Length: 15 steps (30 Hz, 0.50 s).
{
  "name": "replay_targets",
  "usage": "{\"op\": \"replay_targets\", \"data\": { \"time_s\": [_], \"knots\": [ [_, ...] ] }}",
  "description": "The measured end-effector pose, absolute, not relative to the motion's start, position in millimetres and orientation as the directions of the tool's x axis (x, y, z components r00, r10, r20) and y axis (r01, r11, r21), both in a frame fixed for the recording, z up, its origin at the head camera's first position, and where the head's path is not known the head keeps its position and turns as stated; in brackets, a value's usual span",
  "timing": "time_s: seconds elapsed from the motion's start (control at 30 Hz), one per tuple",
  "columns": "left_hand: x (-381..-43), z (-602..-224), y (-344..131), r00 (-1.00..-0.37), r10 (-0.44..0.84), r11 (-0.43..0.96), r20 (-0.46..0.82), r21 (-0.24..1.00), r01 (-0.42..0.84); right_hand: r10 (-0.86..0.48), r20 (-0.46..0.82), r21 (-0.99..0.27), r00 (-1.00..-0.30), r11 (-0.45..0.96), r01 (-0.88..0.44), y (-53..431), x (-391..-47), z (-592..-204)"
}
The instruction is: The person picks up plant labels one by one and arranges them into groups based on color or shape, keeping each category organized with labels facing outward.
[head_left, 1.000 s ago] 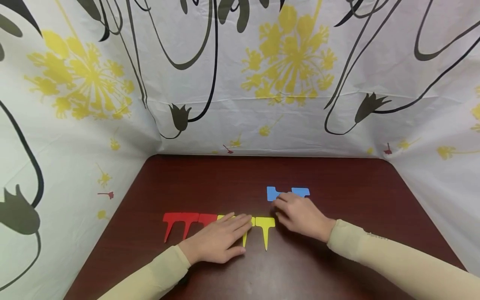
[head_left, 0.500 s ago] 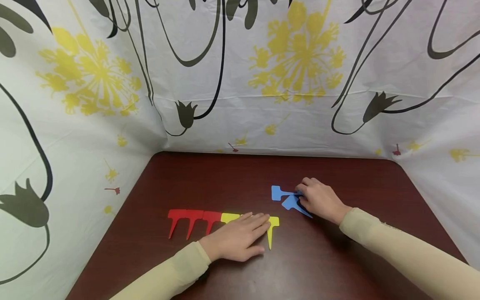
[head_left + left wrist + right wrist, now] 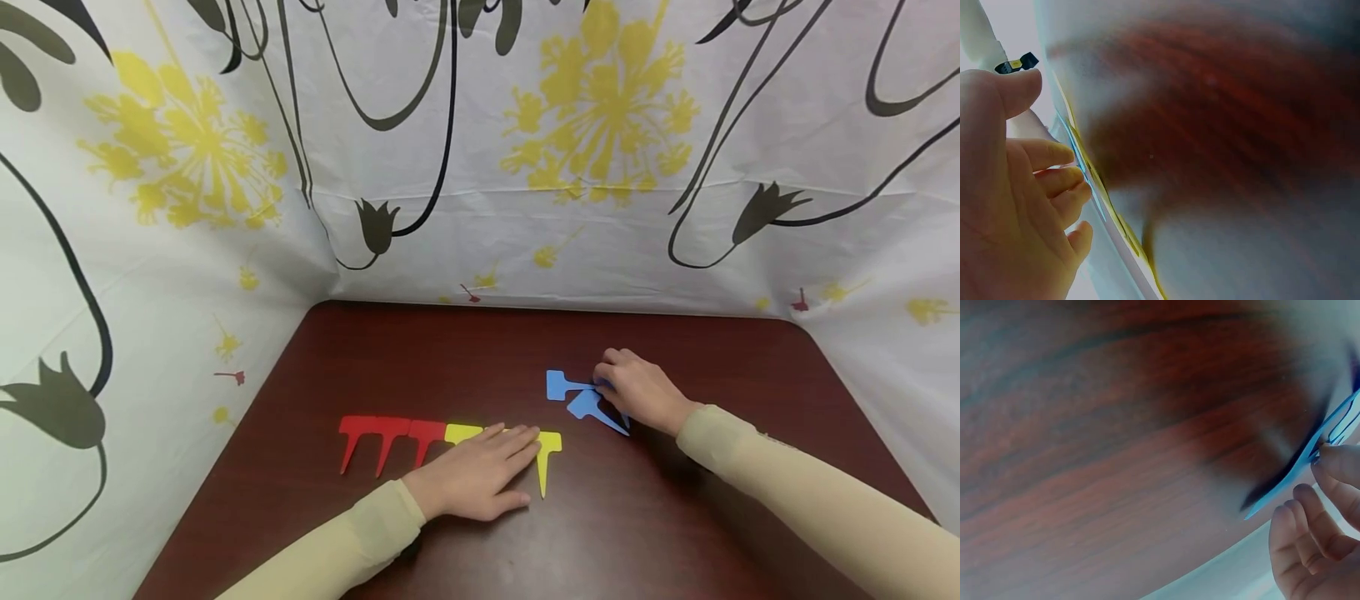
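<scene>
Apparently right hand (image 3: 641, 390) pinching blue T-shaped tags (image 3: 557, 385), on table (image 3: 420, 358) beyond yellow tags (image 3: 550, 442).
Left hand (image 3: 476, 475) flat over yellow tags, gripping nothing; blue T-shaped tags look thin, light, probably bendy, slick: best taken by stem edges.

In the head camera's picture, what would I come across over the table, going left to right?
Red T-shaped pieces, yellow T-shaped pieces, blue T-shaped pieces, right hand. The left hand covers part of the yellow row, so I've left it out.
</scene>
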State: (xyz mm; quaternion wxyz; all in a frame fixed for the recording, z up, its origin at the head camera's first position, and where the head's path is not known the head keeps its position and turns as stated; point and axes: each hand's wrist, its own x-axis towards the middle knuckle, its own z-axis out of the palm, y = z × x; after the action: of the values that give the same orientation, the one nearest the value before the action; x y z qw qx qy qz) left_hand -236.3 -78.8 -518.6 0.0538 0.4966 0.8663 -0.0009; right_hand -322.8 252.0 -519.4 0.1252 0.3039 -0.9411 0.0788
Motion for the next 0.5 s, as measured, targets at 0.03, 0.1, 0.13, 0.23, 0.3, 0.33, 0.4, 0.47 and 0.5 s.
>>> {"op": "replay_targets", "data": {
  "time_s": [0.03,0.1,0.13,0.23,0.3,0.33,0.4,0.47,0.5],
  "knots": [
    [-236.5,-518.6,-78.7,-0.502,0.859,0.508,-0.098,0.054,0.859,-0.557,0.284,-0.070,-0.781,0.800,-0.596,251.7,-323.3,-519.0],
    [-236.8,-519.0,-78.5,-0.504,0.857,0.512,-0.107,0.060,0.857,-0.567,0.282,-0.064,-0.774,0.794,-0.604,250.8,-324.3,-518.4],
    [-236.9,-519.3,-78.5,-0.504,0.856,0.512,-0.113,0.063,0.856,-0.571,0.279,-0.061,-0.772,0.792,-0.608,250.2,-324.6,-517.9],
    [-237.0,-520.3,-78.6,-0.502,0.856,0.512,-0.124,0.063,0.857,-0.580,0.269,-0.050,-0.769,0.789,-0.613,248.5,-324.9,-515.9],
    [-237.1,-520.8,-78.6,-0.499,0.857,0.509,-0.126,0.058,0.859,-0.582,0.263,-0.046,-0.770,0.789,-0.612,247.6,-324.4,-514.2],
    [-237.1,-520.9,-78.6,-0.498,0.858,0.507,-0.126,0.055,0.860,-0.582,0.261,-0.043,-0.770,0.790,-0.611,247.3,-324.3,-513.7],
    [-237.2,-520.8,-78.3,-0.498,0.858,0.507,-0.125,0.051,0.861,-0.578,0.259,-0.039,-0.774,0.794,-0.607,247.1,-323.7,-512.4],
    [-237.4,-520.8,-77.9,-0.497,0.858,0.506,-0.127,0.048,0.861,-0.573,0.264,-0.041,-0.776,0.797,-0.603,247.1,-323.0,-511.1],
    [-237.5,-520.6,-77.7,-0.497,0.858,0.506,-0.129,0.049,0.861,-0.570,0.265,-0.045,-0.778,0.798,-0.601,247.3,-322.9,-510.6]
  ]
}}
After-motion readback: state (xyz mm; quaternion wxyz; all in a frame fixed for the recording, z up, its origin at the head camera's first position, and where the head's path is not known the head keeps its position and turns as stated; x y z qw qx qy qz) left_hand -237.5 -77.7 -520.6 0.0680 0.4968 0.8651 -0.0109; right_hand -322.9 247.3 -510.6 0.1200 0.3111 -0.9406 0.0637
